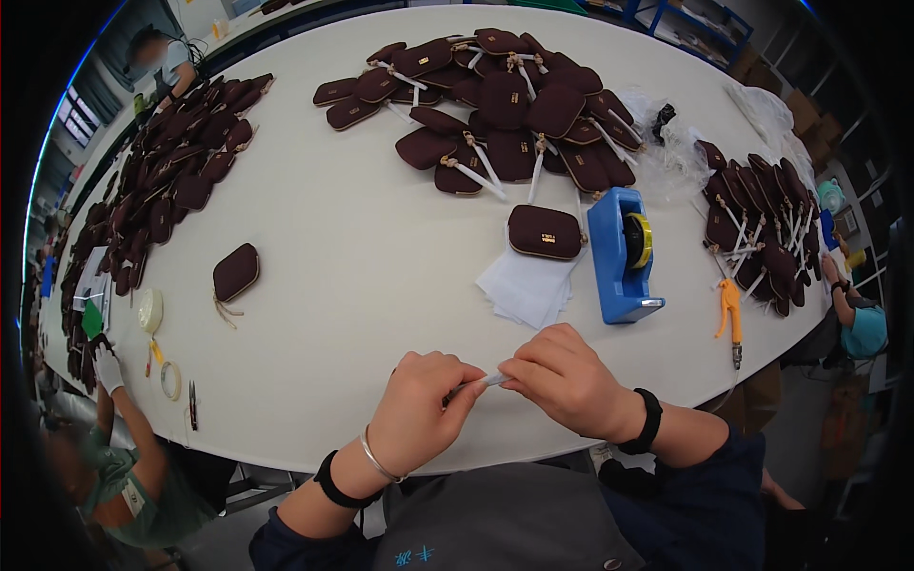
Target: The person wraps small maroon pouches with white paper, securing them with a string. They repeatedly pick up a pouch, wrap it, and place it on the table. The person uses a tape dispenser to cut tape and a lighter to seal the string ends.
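Note:
Near the table's front edge, my left hand (pixel 426 407) and my right hand (pixel 577 383) are both closed in a pinch. Between them runs a narrow white paper roll (pixel 494 379), gripped at either end; the fingers cover most of it. A dark sliver shows at my left fingertips, too small to make out. Beyond my hands lies a stack of white paper sheets (pixel 526 291), with a dark maroon zip pouch (pixel 546 232) on its far end. To the right of the sheets, a blue tape dispenser (pixel 614 271) stands with a yellow roll in it.
Heaps of maroon pouches (pixel 502 100) cover the far middle, left and right; many have white-wrapped straps. One lone pouch (pixel 236 273) lies left. An orange air gun (pixel 730 314) and clear plastic bags (pixel 678 152) are on the right. A co-worker's gloved hand (pixel 109 369) works at left.

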Tool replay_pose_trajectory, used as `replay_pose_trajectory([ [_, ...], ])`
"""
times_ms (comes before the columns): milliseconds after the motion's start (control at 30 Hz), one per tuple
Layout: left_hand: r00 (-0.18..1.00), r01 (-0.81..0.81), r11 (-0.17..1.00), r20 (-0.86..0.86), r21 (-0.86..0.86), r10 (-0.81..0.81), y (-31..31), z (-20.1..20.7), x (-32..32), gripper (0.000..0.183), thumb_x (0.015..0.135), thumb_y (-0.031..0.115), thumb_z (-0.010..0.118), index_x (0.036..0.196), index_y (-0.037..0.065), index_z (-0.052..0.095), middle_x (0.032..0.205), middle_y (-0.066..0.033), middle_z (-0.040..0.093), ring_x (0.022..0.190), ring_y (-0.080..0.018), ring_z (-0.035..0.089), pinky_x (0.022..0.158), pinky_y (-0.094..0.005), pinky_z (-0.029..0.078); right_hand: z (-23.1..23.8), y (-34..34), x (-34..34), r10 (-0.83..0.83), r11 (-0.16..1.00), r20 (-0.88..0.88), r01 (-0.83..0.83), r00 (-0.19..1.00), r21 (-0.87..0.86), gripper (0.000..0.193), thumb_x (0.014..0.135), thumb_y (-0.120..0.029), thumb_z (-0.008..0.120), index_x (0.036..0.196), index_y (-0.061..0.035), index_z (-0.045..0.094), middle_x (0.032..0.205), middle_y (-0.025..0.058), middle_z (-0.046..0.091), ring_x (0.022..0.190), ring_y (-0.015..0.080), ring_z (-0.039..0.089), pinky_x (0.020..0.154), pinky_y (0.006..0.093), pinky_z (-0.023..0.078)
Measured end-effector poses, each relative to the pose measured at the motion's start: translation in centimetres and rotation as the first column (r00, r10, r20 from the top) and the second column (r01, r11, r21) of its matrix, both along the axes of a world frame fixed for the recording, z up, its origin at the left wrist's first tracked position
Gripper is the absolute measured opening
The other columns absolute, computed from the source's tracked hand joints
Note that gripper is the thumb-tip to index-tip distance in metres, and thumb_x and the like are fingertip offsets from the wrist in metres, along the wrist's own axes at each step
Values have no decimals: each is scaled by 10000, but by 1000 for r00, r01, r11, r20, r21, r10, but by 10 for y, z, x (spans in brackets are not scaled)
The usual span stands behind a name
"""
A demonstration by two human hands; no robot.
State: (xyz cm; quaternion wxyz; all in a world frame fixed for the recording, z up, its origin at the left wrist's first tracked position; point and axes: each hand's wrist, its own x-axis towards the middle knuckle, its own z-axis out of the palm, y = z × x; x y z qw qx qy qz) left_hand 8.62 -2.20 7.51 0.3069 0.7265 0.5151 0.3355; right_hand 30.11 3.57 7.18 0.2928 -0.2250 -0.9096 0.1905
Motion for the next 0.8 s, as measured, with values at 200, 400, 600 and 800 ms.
replay_pose_trajectory([
  [200,987,60,964,-162,261,-18,-2,-4,5,94,799,28,706,849,86,652,697,-8,570,653,-190,512,654,-328,332,4,12,4,123,565,135,43,983,-824,197,849,-186,738,943,-42,642,807,79,604,725,197,548,664,304,427],
  [400,997,28,989,-77,145,-17,-3,-3,1,73,810,34,702,853,79,663,681,-16,568,627,-189,507,656,-320,343,5,18,9,202,660,115,-48,973,-749,178,825,-192,739,900,-67,637,763,52,575,734,218,552,696,327,410],
  [600,999,20,997,-40,75,-18,-4,-3,1,58,819,52,706,860,75,672,679,-22,581,611,-193,509,662,-316,360,2,6,-3,41,999,125,-42,991,9,184,776,-182,769,856,-98,626,745,19,550,762,196,539,774,352,371],
  [800,996,55,987,-84,152,-43,-3,1,1,75,816,61,713,879,81,677,699,-16,598,639,-196,529,663,-319,363,9,9,0,77,802,139,21,987,-597,264,766,-226,820,886,-61,653,788,22,610,703,175,553,740,316,404],
])
